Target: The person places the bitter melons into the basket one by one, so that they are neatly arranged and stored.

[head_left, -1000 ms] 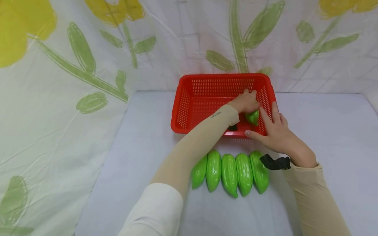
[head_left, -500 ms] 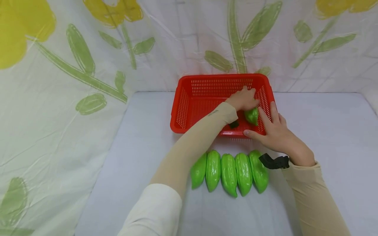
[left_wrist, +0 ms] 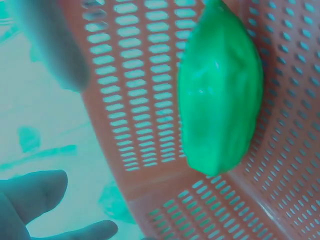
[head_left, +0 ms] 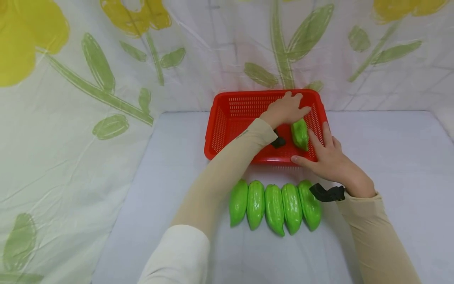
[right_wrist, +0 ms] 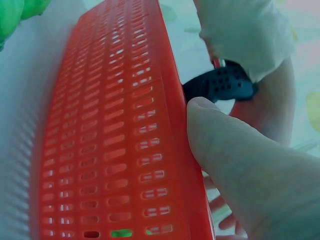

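Note:
A plump, ridged green fruit, like a short green banana (head_left: 300, 135), lies lengthwise on the floor of the red plastic basket (head_left: 269, 161), near its right wall. My left hand (head_left: 285, 108) hovers just above its far end, fingers apart and holding nothing. In the left wrist view the whole fruit (left_wrist: 220, 90) shows, apart from the fingers. My right hand (head_left: 331, 159) rests spread over the basket's near right corner. Its thumb (right_wrist: 235, 155) presses the front rim, while the other fingers lie straight along the right side.
Several similar green fruits (head_left: 274, 209) lie side by side in a row on the white table (head_left: 170, 169), in front of the basket. A flower-printed cloth (head_left: 198, 71) hangs behind it and along the left. Black straps are around both wrists.
My left hand has let go of the green fruit and lifted up and back to the left, uncovering more of it. My right hand has stayed on the basket corner.

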`<state>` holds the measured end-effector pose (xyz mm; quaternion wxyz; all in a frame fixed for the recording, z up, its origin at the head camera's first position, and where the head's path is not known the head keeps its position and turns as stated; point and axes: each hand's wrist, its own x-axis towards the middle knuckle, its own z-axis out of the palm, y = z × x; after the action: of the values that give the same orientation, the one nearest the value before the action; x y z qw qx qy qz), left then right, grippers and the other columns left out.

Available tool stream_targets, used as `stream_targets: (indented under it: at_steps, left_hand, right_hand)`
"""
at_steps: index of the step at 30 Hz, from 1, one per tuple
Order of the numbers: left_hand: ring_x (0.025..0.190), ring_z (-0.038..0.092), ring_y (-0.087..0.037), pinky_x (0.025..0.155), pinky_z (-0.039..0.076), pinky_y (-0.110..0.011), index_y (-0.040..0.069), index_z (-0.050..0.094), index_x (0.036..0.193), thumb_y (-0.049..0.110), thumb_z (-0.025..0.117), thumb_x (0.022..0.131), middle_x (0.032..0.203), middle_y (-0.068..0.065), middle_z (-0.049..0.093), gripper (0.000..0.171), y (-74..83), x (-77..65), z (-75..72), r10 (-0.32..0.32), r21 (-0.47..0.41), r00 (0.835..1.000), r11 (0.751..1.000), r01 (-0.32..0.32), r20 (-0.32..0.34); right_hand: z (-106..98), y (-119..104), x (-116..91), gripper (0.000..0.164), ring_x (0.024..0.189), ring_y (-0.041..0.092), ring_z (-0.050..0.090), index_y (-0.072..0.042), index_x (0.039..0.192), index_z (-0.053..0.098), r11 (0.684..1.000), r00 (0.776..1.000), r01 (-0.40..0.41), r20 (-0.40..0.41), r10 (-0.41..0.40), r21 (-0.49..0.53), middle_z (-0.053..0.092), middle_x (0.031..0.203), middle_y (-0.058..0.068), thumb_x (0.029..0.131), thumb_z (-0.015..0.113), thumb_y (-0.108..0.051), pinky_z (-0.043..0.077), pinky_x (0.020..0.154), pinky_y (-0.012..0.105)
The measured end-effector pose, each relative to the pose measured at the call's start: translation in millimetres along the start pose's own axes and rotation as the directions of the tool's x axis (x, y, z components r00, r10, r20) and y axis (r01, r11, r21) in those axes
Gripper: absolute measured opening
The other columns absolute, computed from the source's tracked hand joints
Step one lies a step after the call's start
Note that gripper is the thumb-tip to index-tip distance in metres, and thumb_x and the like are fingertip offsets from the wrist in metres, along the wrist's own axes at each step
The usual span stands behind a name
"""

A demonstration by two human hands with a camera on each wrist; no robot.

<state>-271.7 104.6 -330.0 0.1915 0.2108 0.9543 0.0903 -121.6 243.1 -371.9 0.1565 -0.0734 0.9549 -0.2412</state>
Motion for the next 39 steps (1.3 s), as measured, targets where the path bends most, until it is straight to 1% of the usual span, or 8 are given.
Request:
stream_targets:
  at_steps: [3, 11, 16, 20, 27, 33, 37, 39]
  left_hand:
    - [0.16, 0.022, -0.016, 0.128, 0.028, -0.044, 0.033, 0.019, 0.168, 0.061, 0.038, 0.107, 0.175, 0.005, 0.016, 0.07, -2.8, -6.6, -1.1, 0.0, -0.028, 1.0, 1.0, 0.0, -0.01]
    - [0.161, 0.019, -0.017, 0.128, 0.027, -0.043, 0.032, 0.022, 0.167, 0.063, 0.037, 0.106, 0.175, 0.002, 0.018, 0.07, -11.2, -27.0, -4.9, 0.039, -0.106, 0.999, 0.994, -0.041, -0.017]
    - [0.16, 0.024, -0.02, 0.127, 0.031, -0.045, 0.03, 0.024, 0.167, 0.062, 0.038, 0.106, 0.174, -0.002, 0.021, 0.07, -19.6, -42.3, -3.6, 0.072, -0.13, 0.996, 0.988, -0.079, -0.055]
    - [0.157, 0.03, -0.023, 0.125, 0.034, -0.046, 0.028, 0.027, 0.166, 0.061, 0.04, 0.107, 0.173, -0.005, 0.024, 0.069, -27.3, -59.2, -0.1, 0.104, -0.162, 0.99, 0.98, -0.118, -0.095]
    - [0.146, 0.045, -0.023, 0.118, 0.043, -0.044, 0.026, 0.028, 0.166, 0.059, 0.043, 0.106, 0.166, -0.007, 0.032, 0.07, -39.6, -93.1, 7.7, 0.145, -0.237, 0.977, 0.955, -0.18, -0.159]
    - [0.14, 0.05, -0.021, 0.115, 0.046, -0.043, 0.024, 0.031, 0.164, 0.054, 0.047, 0.107, 0.162, -0.005, 0.038, 0.067, -49.4, -121.2, 14.2, 0.173, -0.28, 0.958, 0.931, -0.235, -0.229]
    - [0.138, 0.052, -0.022, 0.115, 0.047, -0.044, 0.023, 0.032, 0.164, 0.053, 0.049, 0.106, 0.16, -0.004, 0.04, 0.067, -57.7, -138.8, 19.9, 0.172, -0.304, 0.95, 0.919, -0.249, -0.26]
    - [0.129, 0.058, -0.021, 0.112, 0.049, -0.043, 0.023, 0.033, 0.163, 0.053, 0.05, 0.106, 0.159, -0.004, 0.04, 0.067, -62.8, -147.5, 23.6, 0.165, -0.323, 0.946, 0.912, -0.254, -0.279]
  right_hand:
    - [0.3, 0.3, 0.3, 0.112, 0.146, 0.07, 0.003, -0.007, 0.167, -0.001, 1.0, 1.0, -0.002, 0.001, 0.002, 0.001, -0.033, 0.166, 0.023, 0.095, 0.057, -0.07, 0.03, 0.1, 0.087]
    - [0.3, 0.9, 0.8, 0.113, 0.146, 0.069, 0.002, -0.007, 0.167, -0.001, 1.0, 1.0, -0.009, 0.01, 0.01, -0.003, -0.034, 0.166, 0.022, 0.095, 0.057, -0.071, 0.032, 0.099, 0.087]
    - [0.0, 0.4, 1.4, 0.113, 0.146, 0.07, 0.001, -0.007, 0.167, -0.002, 1.0, 1.0, -0.014, 0.017, 0.014, -0.011, -0.035, 0.166, 0.022, 0.095, 0.056, -0.072, 0.033, 0.099, 0.086]
    - [-0.7, -0.1, 1.0, 0.113, 0.146, 0.07, 0.001, -0.007, 0.167, -0.002, 1.0, 1.0, -0.016, 0.018, 0.016, -0.011, -0.035, 0.166, 0.023, 0.095, 0.057, -0.071, 0.033, 0.1, 0.086]
    - [-0.4, -0.2, -0.4, 0.113, 0.145, 0.07, 0.003, -0.01, 0.167, -0.003, 1.0, 1.0, -0.023, 0.012, 0.023, -0.004, -0.034, 0.166, 0.024, 0.094, 0.057, -0.072, 0.035, 0.098, 0.085]
    - [-0.1, -0.4, -0.8, 0.113, 0.144, 0.069, 0.004, -0.012, 0.168, -0.003, 1.0, 1.0, -0.019, 0.004, 0.019, 0.005, -0.032, 0.166, 0.025, 0.093, 0.059, -0.07, 0.039, 0.096, 0.084]
    - [-0.1, -1.8, -0.6, 0.114, 0.144, 0.07, 0.004, -0.013, 0.168, -0.004, 1.0, 1.0, -0.019, 0.007, 0.019, 0.003, -0.033, 0.166, 0.025, 0.093, 0.059, -0.07, 0.039, 0.096, 0.084]
    - [-0.5, -2.5, -0.4, 0.114, 0.144, 0.07, 0.004, -0.013, 0.168, -0.005, 1.0, 1.0, -0.017, 0.007, 0.017, 0.004, -0.033, 0.166, 0.025, 0.094, 0.059, -0.07, 0.038, 0.096, 0.085]
